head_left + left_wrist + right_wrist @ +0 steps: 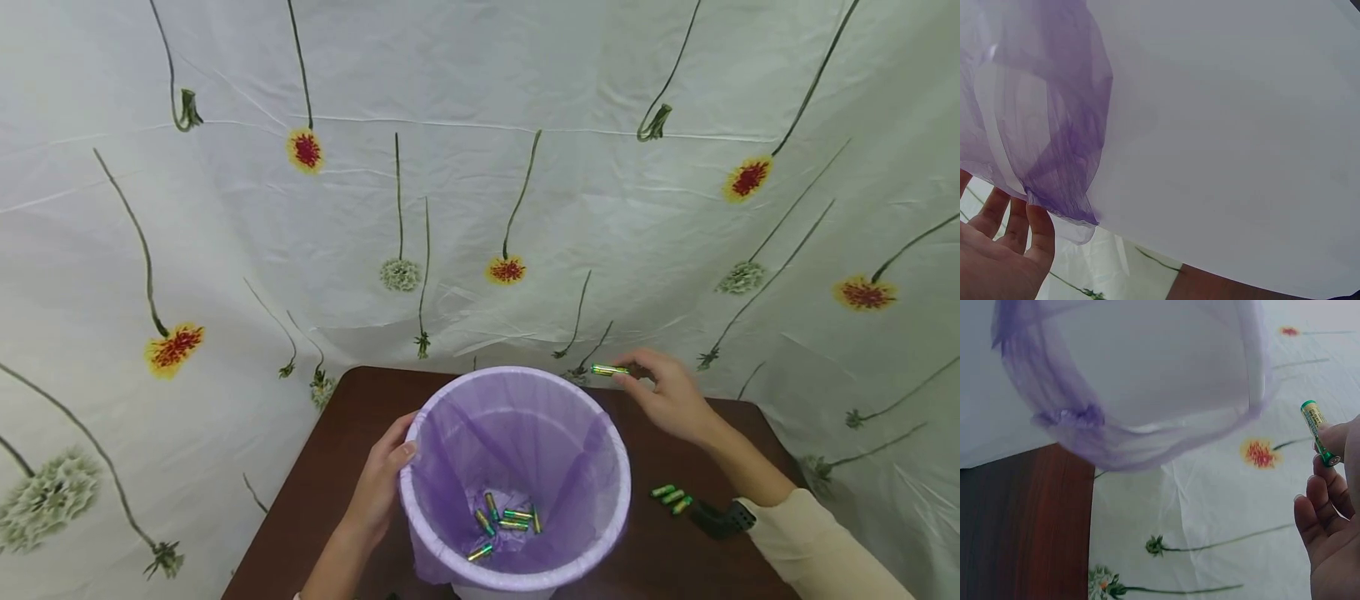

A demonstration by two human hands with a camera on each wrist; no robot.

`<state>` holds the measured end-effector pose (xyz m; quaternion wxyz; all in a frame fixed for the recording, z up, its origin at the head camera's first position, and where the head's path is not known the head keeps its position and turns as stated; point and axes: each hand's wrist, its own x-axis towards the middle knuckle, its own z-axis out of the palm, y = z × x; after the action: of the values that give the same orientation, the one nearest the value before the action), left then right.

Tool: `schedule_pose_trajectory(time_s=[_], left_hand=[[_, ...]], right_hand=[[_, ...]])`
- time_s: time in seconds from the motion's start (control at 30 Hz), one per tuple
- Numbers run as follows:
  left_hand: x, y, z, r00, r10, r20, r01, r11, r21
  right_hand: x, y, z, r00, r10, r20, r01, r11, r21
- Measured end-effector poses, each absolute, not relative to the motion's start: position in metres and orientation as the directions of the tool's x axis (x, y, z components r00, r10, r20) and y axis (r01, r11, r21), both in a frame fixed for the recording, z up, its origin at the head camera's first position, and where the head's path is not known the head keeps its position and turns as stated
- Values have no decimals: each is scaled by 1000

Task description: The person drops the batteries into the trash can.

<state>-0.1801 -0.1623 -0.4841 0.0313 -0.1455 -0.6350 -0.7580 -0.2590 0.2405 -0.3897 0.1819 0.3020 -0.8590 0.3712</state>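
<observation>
A white trash bin (621, 500) with a thin purple bag (450, 433) lining it and folded over its rim stands on the table. My left hand (382, 471) grips the bin's left rim, thumb over the edge; the left wrist view has its fingers (1040, 228) against the bag's fold. Above and beyond the right side of the rim, my right hand (667, 396) pinches a green and gold battery (1311, 415) between thumb and fingers. Several similar batteries (515, 525) lie scattered on the bag at the bin's bottom.
Three more batteries (672, 498) lie side by side on the dark brown table (367, 392), right of the bin, near the black device (720, 520) on my right wrist. A white flower-printed cloth (480, 192) hangs behind and around the table.
</observation>
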Motion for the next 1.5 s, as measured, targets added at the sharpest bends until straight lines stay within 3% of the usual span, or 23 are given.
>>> schedule_pose_trajectory(time_s=[0.67,0.83,1.07,1.37,1.5], left_hand=[[-180,-163,-484,-953,143,266,239,-180,954],[-180,-164,-482,-957,138,255,231,-173,958],[-180,-163,-481,-957,139,254,229,-171,958],[-178,-163,-480,-961,130,245,224,-159,962],[-177,-163,-479,-963,124,239,219,-156,963]], right_hand=[[-264,180,-372,-574,-607,550,-817,374,-439],[-267,169,-369,-572,-624,532,-818,383,-430],[-271,172,-373,-626,-579,523,-775,390,-497],[-270,183,-374,-612,-574,544,-786,362,-502],[-267,189,-377,-648,-572,503,-756,400,-518]])
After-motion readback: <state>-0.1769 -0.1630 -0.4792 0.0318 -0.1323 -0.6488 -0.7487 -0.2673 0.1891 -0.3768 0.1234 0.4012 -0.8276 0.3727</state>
